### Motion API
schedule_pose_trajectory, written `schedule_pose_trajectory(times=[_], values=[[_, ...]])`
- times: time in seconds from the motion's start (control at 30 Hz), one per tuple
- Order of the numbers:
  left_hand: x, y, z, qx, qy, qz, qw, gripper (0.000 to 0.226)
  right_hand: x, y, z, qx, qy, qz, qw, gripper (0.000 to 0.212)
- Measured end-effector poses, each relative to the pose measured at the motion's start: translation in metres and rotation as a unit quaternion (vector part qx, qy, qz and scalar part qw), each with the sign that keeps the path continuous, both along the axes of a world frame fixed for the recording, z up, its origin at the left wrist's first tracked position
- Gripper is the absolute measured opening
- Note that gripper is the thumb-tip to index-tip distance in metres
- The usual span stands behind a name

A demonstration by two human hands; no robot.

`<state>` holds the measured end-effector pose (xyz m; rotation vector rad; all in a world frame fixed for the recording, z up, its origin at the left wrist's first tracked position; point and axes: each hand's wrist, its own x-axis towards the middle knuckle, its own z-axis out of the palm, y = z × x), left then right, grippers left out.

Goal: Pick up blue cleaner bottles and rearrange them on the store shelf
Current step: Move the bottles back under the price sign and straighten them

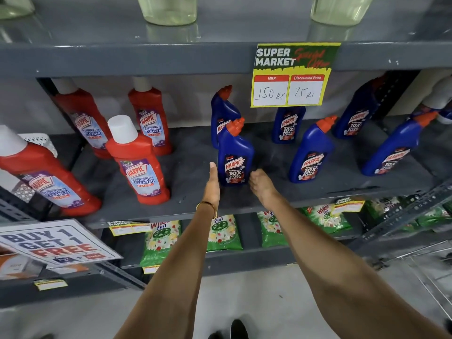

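This is a shop, a supermarket aisle for cleaning goods. A grey metal shelf carries rows of identical red Harpic bathroom cleaner bottles and blue Harpic cleaner bottles, with green Wheel detergent packs on the shelf below. A yellow "Super Market" price tag lists an MRP and a discounted price, and a "Buy 1 Get 1 Free" sign hangs at the left.

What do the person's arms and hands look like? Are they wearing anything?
Both arms are bare, with no sleeves in view, and both hands are bare too, with no gloves. The left hand has a thin gold-coloured bangle around its wrist. The right hand has nothing on its wrist, and I can't see any rings or a watch.
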<state>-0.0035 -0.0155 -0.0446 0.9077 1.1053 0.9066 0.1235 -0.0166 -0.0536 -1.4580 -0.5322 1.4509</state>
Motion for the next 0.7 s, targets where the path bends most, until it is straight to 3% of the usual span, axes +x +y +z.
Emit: schedule_pose_trajectory(times=[0.13,0.47,0.6,0.7], values=[[-0.002,-0.006,0.001,0.004,0.006,-0.008,1.0,0.071,0.001,-0.005,0.0,0.009,0.028,0.001,1.0,0.035],[-0.003,-0.009,-0.003,0.001,0.02,0.006,1.0,0.069,0.003,-0.009,-0.001,-0.023,-0.007,-0.007,1.0,0.027],[-0.003,-0.007,-0.005,0.003,0.024,0.028,0.999,0.069,0.005,-0.008,-0.003,-0.022,0.006,-0.004,1.0,0.049],[-0.004,-0.006,-0.006,-0.004,0.024,0.039,0.999,0.073,0.005,-0.007,-0.005,-0.011,-0.029,-0.004,0.999,0.037]])
